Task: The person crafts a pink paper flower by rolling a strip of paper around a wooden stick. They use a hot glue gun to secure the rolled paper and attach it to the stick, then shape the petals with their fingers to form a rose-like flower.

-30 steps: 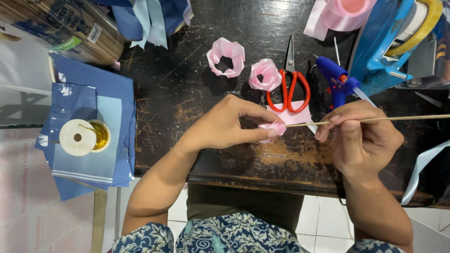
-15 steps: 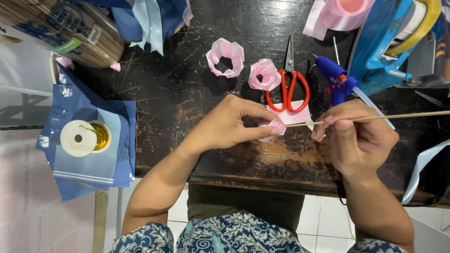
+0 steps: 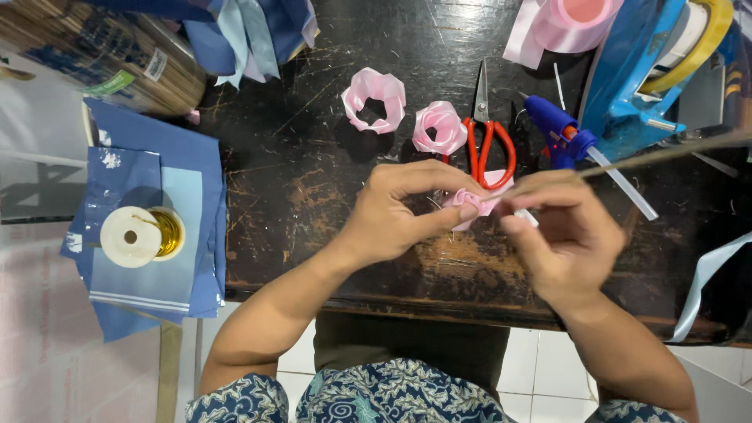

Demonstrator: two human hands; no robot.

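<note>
Head view, looking down on a dark, scuffed table (image 3: 313,196). Both hands meet at its near middle: the left hand (image 3: 399,215) is closed, pinching a small fold of pink ribbon (image 3: 468,200) between thumb and forefinger, and the right hand (image 3: 568,235) is closed around a thin wooden stick (image 3: 666,153) that runs off to the right, its tip at the ribbon. Just beyond lie two finished pink ribbon rosettes (image 3: 374,98), red-handled scissors (image 3: 489,133) and a blue glue gun (image 3: 560,129). A clear bag of wooden sticks (image 3: 94,66) sits at the far left, its top cut off by the frame. Near left, a white spool of gold thread (image 3: 141,235) rests on blue paper sheets (image 3: 157,196). A blue tape dispenser (image 3: 642,70) at the far right holds a yellowish roll, partly out of frame. The right hand is blurred, so its fingertip hold is hard to make out.
</note>
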